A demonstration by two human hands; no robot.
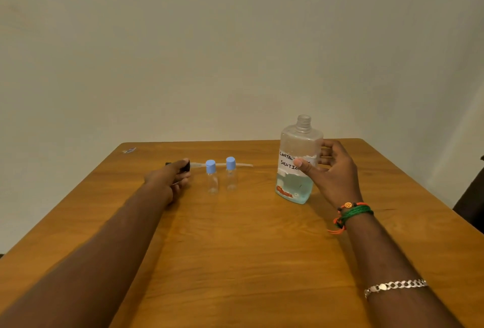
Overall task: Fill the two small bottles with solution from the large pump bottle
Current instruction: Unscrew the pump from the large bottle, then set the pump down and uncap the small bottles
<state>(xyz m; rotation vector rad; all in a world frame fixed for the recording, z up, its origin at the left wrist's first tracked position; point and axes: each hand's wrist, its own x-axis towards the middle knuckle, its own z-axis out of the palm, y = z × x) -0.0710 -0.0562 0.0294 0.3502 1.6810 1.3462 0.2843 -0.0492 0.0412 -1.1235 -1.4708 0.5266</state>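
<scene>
The left hand (pixel 171 175) lies low on the smooth, grained wooden table (pixel 235 249), its fingers closed around the black head of the pump (pixel 183 165), whose thin, pale, translucent tube runs out from the fingertips and passes behind the two small bottles; just beyond those fingertips stands the left small bottle (pixel 212 179), clear, slim and rounded, capped in matte light blue, and next along the right small bottle (pixel 231 174), the same in shape and cap; both look empty. The right hand (pixel 331 170) wraps the large bottle (pixel 297 162), thumb pressed on the front over a torn white paper label with handwritten letters, fingers curled round the far side, clamped on it; the bottle is clear, flat-sided plastic with rounded shoulders and an uncapped threaded neck, tilted slightly, with pale blue liquid filling the part below the thumb; woven green and orange cords (pixel 351 212) circle the right wrist, a silver chain (pixel 395 285) further down the forearm.
</scene>
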